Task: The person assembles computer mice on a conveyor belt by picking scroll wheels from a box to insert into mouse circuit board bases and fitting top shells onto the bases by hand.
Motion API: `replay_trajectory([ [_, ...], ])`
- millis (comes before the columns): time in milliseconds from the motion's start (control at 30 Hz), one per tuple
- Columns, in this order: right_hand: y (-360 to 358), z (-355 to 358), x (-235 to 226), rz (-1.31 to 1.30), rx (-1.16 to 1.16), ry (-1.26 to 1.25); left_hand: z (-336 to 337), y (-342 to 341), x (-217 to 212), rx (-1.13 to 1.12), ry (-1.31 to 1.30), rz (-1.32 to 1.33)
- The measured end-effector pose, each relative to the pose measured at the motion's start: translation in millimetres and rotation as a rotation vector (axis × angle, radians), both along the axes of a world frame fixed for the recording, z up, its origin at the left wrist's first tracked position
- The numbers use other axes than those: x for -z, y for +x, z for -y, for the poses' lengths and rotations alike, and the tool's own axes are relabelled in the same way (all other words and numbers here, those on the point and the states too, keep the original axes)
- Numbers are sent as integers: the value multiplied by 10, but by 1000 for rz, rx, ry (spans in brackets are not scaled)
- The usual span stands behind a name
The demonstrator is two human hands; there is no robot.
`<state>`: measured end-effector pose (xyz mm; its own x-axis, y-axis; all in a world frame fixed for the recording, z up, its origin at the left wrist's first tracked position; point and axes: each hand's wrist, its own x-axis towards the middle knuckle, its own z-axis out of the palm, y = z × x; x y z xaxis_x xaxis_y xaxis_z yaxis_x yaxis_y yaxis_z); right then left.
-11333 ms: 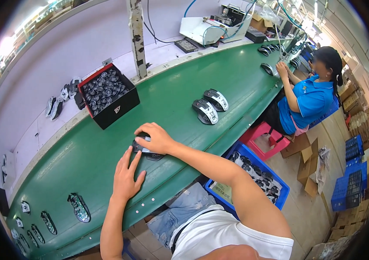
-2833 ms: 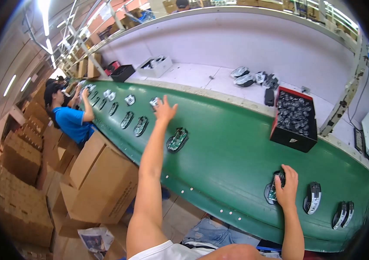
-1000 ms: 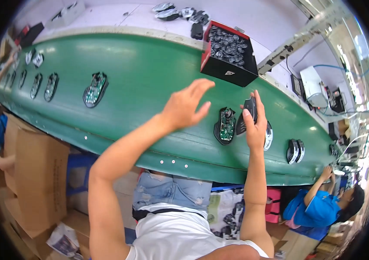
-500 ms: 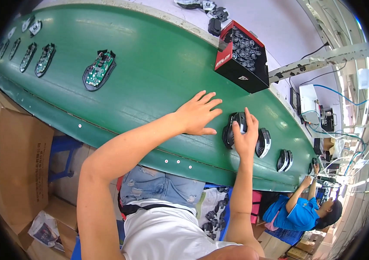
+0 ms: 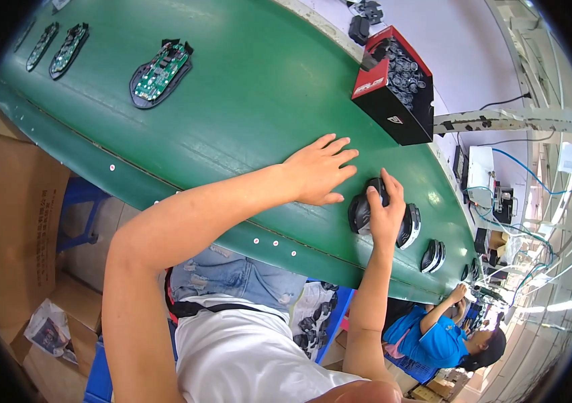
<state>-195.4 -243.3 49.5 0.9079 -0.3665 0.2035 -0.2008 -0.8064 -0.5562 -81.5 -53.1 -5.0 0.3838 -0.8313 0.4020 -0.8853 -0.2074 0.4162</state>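
Green worktop (image 5: 246, 101), long, running the full width of the person's place.

Right hand (image 5: 387, 208): gripping a dark computer mouse (image 5: 360, 209), thumb on its top, fingers along its far side. The mouse lies on the worktop, right of the person's middle, between near and far edges.

Left hand (image 5: 323, 171): open, palm down, fingers spread toward the mouse but apart from it, holding nothing. Whether it touches the surface, I cannot tell.

Mouse with a pale side panel (image 5: 409, 227): one, just beside the right hand, toward the worktop's right end.

Pair of similar mice (image 5: 434, 256): side by side, further toward that end, by the near edge.

Mouse base with green circuit board (image 5: 158, 75): one, uncovered, well apart from the hands, toward the left end. Two smaller-looking bases (image 5: 68, 52) lie further that way.

Black and red box (image 5: 393, 119): one, at the far edge, filled with small dark round parts (image 5: 405, 75).

Blue crate (image 5: 334, 329): below the near edge, holding dark and pale parts.

Co-worker in a blue shirt (image 5: 439, 339): seated along the near edge, right end.
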Motion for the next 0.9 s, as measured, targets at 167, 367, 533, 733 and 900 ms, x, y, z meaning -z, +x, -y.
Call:
replay_trajectory([
  [167,-34,-42,-16,6,13,-33,8,-55,-37,-7,9,-20],
  [367,-52,-97,70,-14,-87,-401,28,-88,-6,-31,-4,11],
  [533,-20,-47,79,-45,-93,-317,92,-65,-20,-45,-13,70],
  [733,-15,-39,105,-29,-62,-212,86,-77,6,-19,0,40],
  [900,-58,132,-25,-62,-22,201,34,-91,7,-10,-1,13],
])
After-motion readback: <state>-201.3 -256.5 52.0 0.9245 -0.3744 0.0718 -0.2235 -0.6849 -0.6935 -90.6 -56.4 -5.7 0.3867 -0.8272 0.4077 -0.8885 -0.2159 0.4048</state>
